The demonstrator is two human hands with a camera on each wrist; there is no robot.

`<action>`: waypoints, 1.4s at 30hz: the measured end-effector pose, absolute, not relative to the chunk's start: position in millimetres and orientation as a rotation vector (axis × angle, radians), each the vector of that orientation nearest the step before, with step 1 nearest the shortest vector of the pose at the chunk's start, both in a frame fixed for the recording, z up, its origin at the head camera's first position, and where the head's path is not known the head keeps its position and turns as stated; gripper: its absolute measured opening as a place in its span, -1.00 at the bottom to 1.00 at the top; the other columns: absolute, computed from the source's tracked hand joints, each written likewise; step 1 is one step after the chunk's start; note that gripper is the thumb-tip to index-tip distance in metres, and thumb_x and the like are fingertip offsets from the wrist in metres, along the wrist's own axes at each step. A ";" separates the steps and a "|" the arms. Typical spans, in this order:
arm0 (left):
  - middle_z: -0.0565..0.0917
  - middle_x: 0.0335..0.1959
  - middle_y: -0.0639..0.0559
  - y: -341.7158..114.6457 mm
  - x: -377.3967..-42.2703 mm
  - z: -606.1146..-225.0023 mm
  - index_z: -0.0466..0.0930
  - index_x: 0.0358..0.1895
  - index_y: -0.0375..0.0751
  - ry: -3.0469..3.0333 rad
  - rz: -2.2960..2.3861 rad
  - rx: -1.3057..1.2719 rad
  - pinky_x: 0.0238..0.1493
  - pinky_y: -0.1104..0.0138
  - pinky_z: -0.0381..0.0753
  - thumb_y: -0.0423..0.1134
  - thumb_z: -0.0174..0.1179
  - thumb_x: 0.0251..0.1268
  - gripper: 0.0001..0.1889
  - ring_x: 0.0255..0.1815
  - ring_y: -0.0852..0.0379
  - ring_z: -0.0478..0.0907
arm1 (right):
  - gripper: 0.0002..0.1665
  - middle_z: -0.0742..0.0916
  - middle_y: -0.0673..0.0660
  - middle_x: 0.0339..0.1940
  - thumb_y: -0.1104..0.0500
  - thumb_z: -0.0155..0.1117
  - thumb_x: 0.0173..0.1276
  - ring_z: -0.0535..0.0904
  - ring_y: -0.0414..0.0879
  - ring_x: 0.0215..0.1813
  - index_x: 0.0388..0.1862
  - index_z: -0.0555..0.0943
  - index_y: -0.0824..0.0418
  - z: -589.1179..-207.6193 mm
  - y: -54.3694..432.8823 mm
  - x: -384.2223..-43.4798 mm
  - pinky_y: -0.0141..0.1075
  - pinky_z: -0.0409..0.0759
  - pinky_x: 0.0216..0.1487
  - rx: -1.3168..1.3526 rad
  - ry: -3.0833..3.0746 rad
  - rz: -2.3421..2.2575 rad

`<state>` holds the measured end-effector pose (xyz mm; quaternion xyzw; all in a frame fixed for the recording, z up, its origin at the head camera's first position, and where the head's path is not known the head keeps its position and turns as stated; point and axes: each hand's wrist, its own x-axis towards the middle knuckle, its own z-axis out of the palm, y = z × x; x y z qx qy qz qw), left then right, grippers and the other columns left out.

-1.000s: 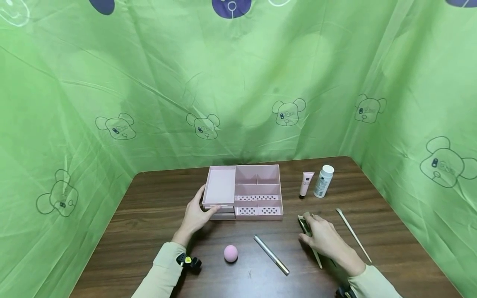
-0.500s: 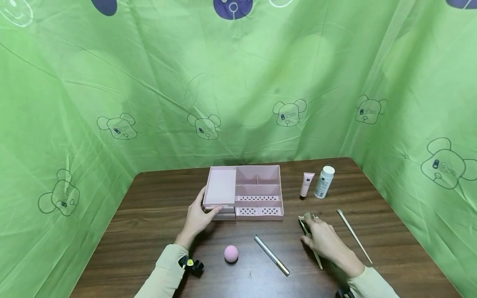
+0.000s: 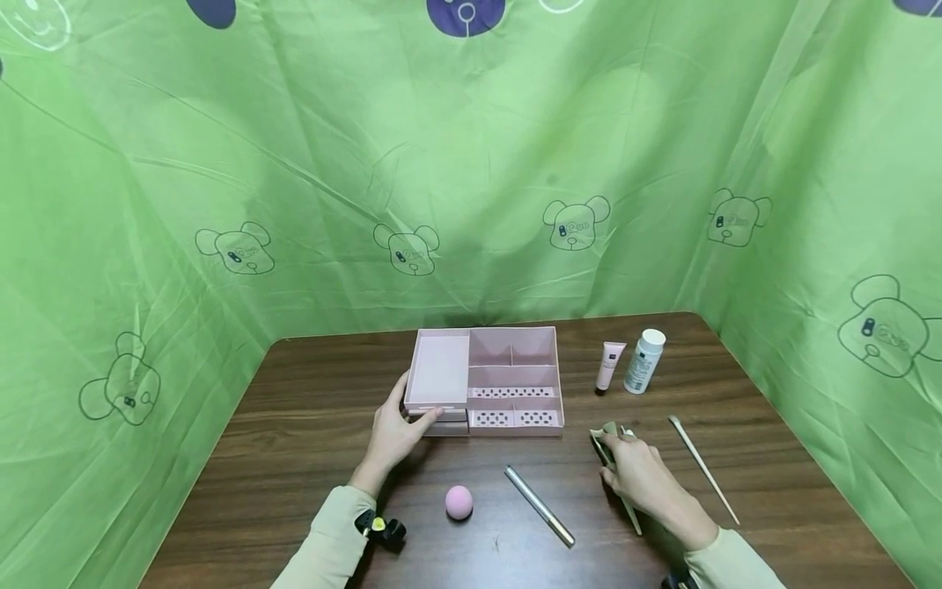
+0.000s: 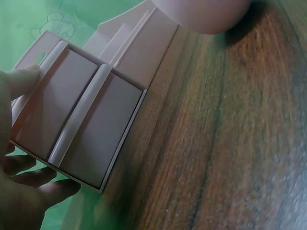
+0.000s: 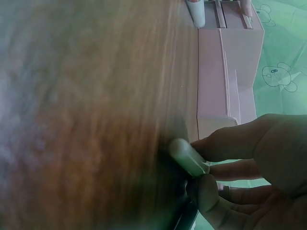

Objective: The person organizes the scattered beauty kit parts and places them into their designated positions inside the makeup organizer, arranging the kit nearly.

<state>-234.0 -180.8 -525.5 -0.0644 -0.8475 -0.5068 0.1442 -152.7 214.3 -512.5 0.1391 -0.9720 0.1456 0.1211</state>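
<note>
My left hand (image 3: 392, 433) grips the near left corner of a pink cosmetics organizer (image 3: 441, 366). In the left wrist view its thumb rests by the top of a drawer front (image 4: 57, 96), with the fingers along the box's side. Both drawers are closed. On the right, my right hand (image 3: 643, 478) pinches a slim pale-handled stick (image 3: 633, 519) with an olive-green far end; what kind it is, I cannot tell. Its rounded pale end (image 5: 186, 155) shows between thumb and fingers in the right wrist view. A glossy dark thing (image 5: 186, 214) lies right beside it, partly hidden by the hand.
A pink ball (image 3: 459, 502) and a silver pen-like tube (image 3: 539, 505) lie between the hands. A thin makeup brush (image 3: 702, 469) lies right of my right hand. Behind it stand a small pink tube (image 3: 610, 365) and a white-capped bottle (image 3: 643, 362). Green curtains enclose the wooden table (image 3: 294, 425).
Slightly more of the olive-green end shows past my right fingertips, which have drawn in a little. My left hand keeps its hold on the organizer. The head view has shifted slightly.
</note>
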 end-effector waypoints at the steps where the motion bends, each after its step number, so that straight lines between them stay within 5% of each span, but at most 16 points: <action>1: 0.62 0.17 -0.11 -180.4 -233.6 -525.0 0.28 0.43 0.15 -2.443 -1.460 -0.181 0.20 0.15 0.59 0.07 0.52 -0.07 -0.09 0.14 0.01 0.59 | -0.43 0.69 0.28 -0.38 0.29 0.55 -0.16 0.67 0.21 -0.37 -0.06 0.63 0.27 -512.2 214.1 -153.0 0.06 0.64 -0.48 0.409 -2.837 0.426; 13: 0.65 0.11 -0.09 -178.9 -231.5 -522.8 0.29 0.43 0.13 -2.448 -1.456 -0.169 0.05 0.17 0.67 0.07 0.52 -0.07 -0.09 0.07 0.05 0.63 | -0.46 0.69 0.23 -0.40 0.29 0.51 -0.15 0.67 0.13 -0.38 -0.07 0.64 0.28 -507.9 208.0 -159.2 0.02 0.62 -0.49 0.437 -2.790 0.418; 22: 0.66 0.09 -0.13 -178.0 -229.1 -519.7 0.30 0.42 0.00 -2.432 -1.441 -0.181 0.09 0.13 0.65 0.02 0.54 -0.07 -0.09 0.06 0.01 0.62 | -0.49 0.69 0.20 -0.39 0.27 0.50 -0.11 0.65 0.08 -0.42 -0.07 0.63 0.27 -499.2 197.4 -167.0 -0.03 0.58 -0.50 0.465 -2.754 0.443; 42: 0.67 0.09 -0.10 -179.1 -229.0 -522.9 0.31 0.42 0.03 -2.437 -1.412 -0.183 0.06 0.10 0.62 0.01 0.54 -0.08 -0.09 0.02 0.03 0.61 | -0.58 0.68 0.07 -0.44 0.29 0.46 -0.02 0.53 -0.20 -0.48 -0.09 0.68 0.25 -477.5 175.0 -181.2 -0.25 0.56 -0.49 0.506 -2.664 0.613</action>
